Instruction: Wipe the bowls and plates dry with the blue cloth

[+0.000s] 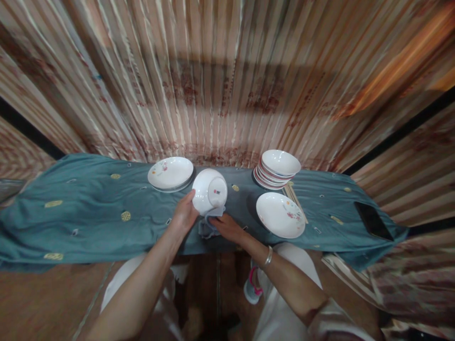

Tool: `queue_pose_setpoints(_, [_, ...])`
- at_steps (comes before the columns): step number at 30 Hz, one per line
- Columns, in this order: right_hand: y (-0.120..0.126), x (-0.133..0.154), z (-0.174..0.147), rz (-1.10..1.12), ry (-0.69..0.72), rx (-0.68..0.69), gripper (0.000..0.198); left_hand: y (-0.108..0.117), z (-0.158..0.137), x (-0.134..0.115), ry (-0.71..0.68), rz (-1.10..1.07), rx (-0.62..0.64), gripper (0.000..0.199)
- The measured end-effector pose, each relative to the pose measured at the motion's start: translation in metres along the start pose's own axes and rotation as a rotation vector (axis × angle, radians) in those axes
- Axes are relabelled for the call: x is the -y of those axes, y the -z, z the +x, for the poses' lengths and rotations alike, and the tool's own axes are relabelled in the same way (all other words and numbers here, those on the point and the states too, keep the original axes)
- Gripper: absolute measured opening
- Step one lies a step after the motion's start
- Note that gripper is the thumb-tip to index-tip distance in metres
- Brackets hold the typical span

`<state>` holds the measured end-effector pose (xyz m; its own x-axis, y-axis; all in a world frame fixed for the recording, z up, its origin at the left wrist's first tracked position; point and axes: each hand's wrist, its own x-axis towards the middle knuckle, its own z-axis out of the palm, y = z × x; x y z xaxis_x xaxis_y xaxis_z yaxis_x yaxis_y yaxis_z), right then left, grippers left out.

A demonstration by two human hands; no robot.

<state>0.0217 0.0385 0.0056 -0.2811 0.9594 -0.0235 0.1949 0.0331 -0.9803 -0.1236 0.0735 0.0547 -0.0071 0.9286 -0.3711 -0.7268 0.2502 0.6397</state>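
Observation:
A white bowl (203,187) is tipped on its side above the table, its foot ring and a small printed mark facing me. My left hand (185,211) grips it by the left rim, fingers closed and partly hidden behind it. In my right hand (226,226) is a grey-blue cloth (209,228), pressed against the bowl's lower edge; part of the cloth hangs below. To the left lie stacked oval plates (170,173) with a floral print. On the right, a stack of bowls (280,163) stands behind a single floral oval plate (275,215).
Chopsticks (296,201) lie beside the right-hand plate. A dark phone (373,220) rests near the right end of the cloth-covered table (95,203). Striped curtains (213,85) hang directly behind it, with dark poles at both sides. My knees are below the front edge.

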Motion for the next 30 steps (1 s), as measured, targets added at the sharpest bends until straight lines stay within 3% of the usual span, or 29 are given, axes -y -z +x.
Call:
queue_pose_setpoints(6, [0.001, 0.008, -0.003, -0.157, 0.136, 0.087, 0.018, -0.001, 0.000, 0.001, -0.008, 0.008, 0.012, 0.026])
queue_pose_setpoints(15, [0.003, 0.035, 0.009, -0.272, 0.123, 0.159, 0.042, 0.000, -0.003, 0.004, -0.033, 0.037, 0.088, 0.026])
queue_pose_setpoints(22, [0.006, 0.053, 0.012, -0.333, 0.096, 0.108, 0.050, -0.001, -0.008, 0.004, -0.068, 0.078, 0.061, 0.009])
queue_pose_setpoints(30, [0.011, 0.058, 0.016, -0.414, 0.100, -0.007, 0.053, 0.001, -0.006, 0.004, -0.063, 0.065, 0.099, 0.015])
